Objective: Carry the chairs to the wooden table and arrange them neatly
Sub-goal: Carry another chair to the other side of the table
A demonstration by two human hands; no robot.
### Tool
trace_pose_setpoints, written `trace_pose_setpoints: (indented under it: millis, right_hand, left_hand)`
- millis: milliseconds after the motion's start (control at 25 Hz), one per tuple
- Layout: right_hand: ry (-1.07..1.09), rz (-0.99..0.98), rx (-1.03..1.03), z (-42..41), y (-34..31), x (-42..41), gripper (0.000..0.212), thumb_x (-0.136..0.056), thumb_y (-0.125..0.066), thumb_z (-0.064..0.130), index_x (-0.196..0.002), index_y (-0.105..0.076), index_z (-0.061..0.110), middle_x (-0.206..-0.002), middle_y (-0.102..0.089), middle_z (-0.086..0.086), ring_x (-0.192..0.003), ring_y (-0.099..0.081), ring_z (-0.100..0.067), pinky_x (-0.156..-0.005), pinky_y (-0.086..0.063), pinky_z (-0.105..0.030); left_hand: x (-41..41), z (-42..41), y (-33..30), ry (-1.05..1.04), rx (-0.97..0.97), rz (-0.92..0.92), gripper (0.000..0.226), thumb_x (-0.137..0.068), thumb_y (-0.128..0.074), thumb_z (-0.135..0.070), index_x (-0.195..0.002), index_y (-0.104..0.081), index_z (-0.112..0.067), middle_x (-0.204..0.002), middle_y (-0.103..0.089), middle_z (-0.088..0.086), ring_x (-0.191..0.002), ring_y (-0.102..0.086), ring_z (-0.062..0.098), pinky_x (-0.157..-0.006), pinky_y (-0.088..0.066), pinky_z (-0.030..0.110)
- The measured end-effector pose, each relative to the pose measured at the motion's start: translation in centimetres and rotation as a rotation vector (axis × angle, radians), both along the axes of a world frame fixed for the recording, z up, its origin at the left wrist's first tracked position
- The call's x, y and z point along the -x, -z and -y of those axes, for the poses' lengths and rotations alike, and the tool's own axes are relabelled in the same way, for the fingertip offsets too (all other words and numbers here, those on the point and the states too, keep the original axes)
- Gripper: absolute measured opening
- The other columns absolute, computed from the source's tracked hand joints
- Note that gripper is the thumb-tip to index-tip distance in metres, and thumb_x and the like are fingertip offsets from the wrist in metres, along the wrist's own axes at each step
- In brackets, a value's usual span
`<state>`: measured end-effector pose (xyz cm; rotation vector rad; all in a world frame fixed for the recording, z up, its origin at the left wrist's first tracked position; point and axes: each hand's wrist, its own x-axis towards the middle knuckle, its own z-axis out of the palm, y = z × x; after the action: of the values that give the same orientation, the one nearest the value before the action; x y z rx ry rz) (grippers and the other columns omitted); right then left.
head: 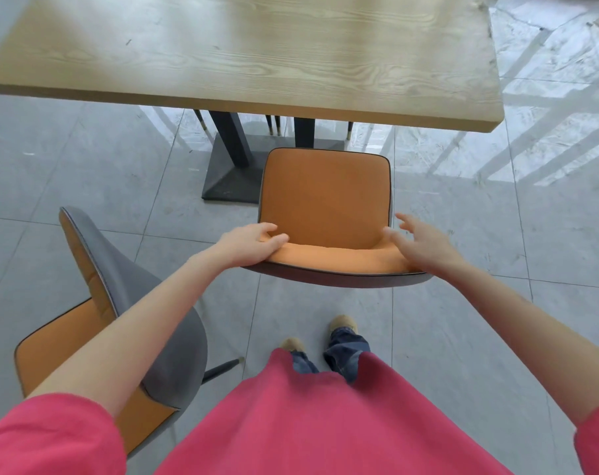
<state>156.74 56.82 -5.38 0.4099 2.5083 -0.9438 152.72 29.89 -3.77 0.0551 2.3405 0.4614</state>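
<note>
An orange chair (pixel 327 197) with a grey shell stands in front of me, its seat facing the wooden table (pixel 243 53) and just short of the near edge. My left hand (pixel 248 246) grips the left end of its backrest. At the right end of the backrest my right hand (pixel 419 246) has its fingers spread, the palm on or just above the top edge. A second orange and grey chair (pixel 120 303) stands at my left, turned sideways, partly hidden by my left arm.
The table rests on a dark pedestal base (pixel 233 173). Thin dark chair legs with gold tips (pixel 274 125) show under the table from its far side. Grey floor tiles (pixel 497 320) spread around, with bright window reflections at the right.
</note>
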Motion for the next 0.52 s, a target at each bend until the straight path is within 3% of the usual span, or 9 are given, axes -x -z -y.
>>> trace_pose_setpoints:
  millis: [80,200,280,360,440,520]
  right_hand:
    - [-0.243,-0.018,0.062,1.6,-1.4,-0.9,0.067,-0.089,-0.043,0.056,-0.145,-0.028,0.023,-0.144,-0.045,-0.008,-0.133,-0.04,-0.024,-0.111,-0.027,-0.041]
    - [-0.559,0.006,-0.067,3.5,-2.2,-2.2,0.099,-0.064,-0.03,0.087,-0.146,-0.02,0.032,-0.144,-0.044,-0.002,-0.131,-0.04,-0.02,-0.113,-0.026,-0.047]
    - [-0.715,-0.058,-0.268,4.7,-1.5,-3.1,0.095,-0.069,-0.044,0.079,-0.146,-0.015,0.033,-0.143,-0.042,0.001,-0.129,-0.041,-0.02,-0.111,-0.028,-0.042]
    - [-0.735,-0.174,-0.433,5.6,-0.6,-3.3,0.081,-0.08,-0.056,0.055,-0.146,-0.017,0.03,-0.14,-0.045,0.001,-0.122,-0.048,-0.021,-0.099,-0.038,-0.036]
    - [-0.702,-0.249,-0.475,5.8,-0.2,-2.9,0.067,-0.084,-0.056,0.041,-0.143,-0.026,0.03,-0.134,-0.052,0.003,-0.115,-0.054,-0.022,-0.086,-0.046,-0.036]
    - [-0.74,-0.267,-0.451,5.5,-0.3,-2.6,0.059,-0.085,-0.055,0.04,-0.139,-0.033,0.032,-0.129,-0.057,0.006,-0.11,-0.058,-0.024,-0.08,-0.05,-0.038]
  left_hand:
    - [-1.0,-0.4,0.3,0.252,0.009,-0.041,0.058,-0.089,-0.032,-0.06,-0.138,-0.037,-0.03,-0.144,-0.044,-0.002,-0.134,-0.036,0.021,-0.113,-0.017,0.047]
    - [-1.8,0.2,0.6,0.448,-0.04,-0.145,0.074,-0.078,-0.046,-0.068,-0.14,-0.032,-0.031,-0.144,-0.041,-0.008,-0.132,-0.037,0.016,-0.109,-0.024,0.044]
    - [-2.0,0.5,1.1,0.519,-0.012,-0.219,0.078,-0.075,-0.059,-0.06,-0.141,-0.029,-0.03,-0.144,-0.04,-0.008,-0.131,-0.038,0.017,-0.109,-0.029,0.045]
    - [-2.4,0.4,1.7,0.549,0.02,-0.35,0.065,-0.082,-0.061,-0.041,-0.139,-0.032,-0.029,-0.141,-0.045,-0.006,-0.127,-0.043,0.019,-0.104,-0.035,0.043]
    - [-2.4,0.4,2.0,0.558,0.009,-0.444,0.055,-0.087,-0.057,-0.032,-0.138,-0.035,-0.03,-0.133,-0.053,-0.004,-0.118,-0.052,0.021,-0.095,-0.041,0.039]
    - [-1.9,0.6,1.7,0.607,0.001,-0.452,0.052,-0.089,-0.055,-0.031,-0.137,-0.036,-0.032,-0.124,-0.061,-0.002,-0.107,-0.058,0.022,-0.084,-0.045,0.035]
